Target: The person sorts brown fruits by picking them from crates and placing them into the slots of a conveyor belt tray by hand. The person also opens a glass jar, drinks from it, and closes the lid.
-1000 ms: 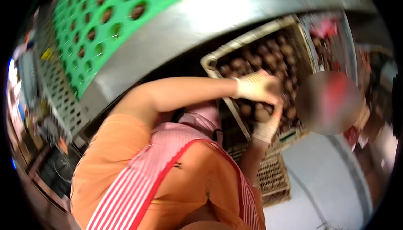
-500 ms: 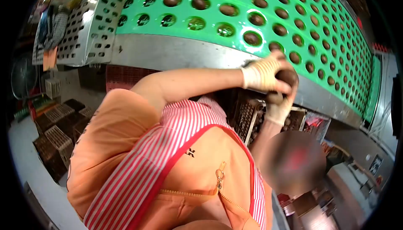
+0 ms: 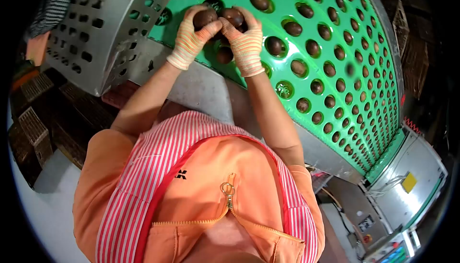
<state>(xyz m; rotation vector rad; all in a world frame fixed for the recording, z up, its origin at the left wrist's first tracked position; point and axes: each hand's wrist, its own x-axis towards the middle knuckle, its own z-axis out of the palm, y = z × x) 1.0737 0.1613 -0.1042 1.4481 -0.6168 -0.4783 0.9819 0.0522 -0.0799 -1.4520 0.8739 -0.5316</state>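
Head view: left hand (image 3: 190, 37) clutching dark ball (image 3: 204, 19), right hand (image 3: 246, 41) gripping second ball (image 3: 232, 17), both over green panel's (image 3: 296, 47) left end; holes (image 3: 313, 48) toward right mostly filled, several left ones bare!

left arm (image 3: 146, 95): elbow bent outward, forearm slanting forward and inward | left hand (image 3: 188, 40): fingers and thumb curled in a rounded grasp | right arm (image 3: 272, 107): elbow bent, forearm reaching forward and inward | right hand (image 3: 247, 42): likewise curled, beside the left | thumbs (image 3: 210, 30): angled inward, tips meeting between the hands
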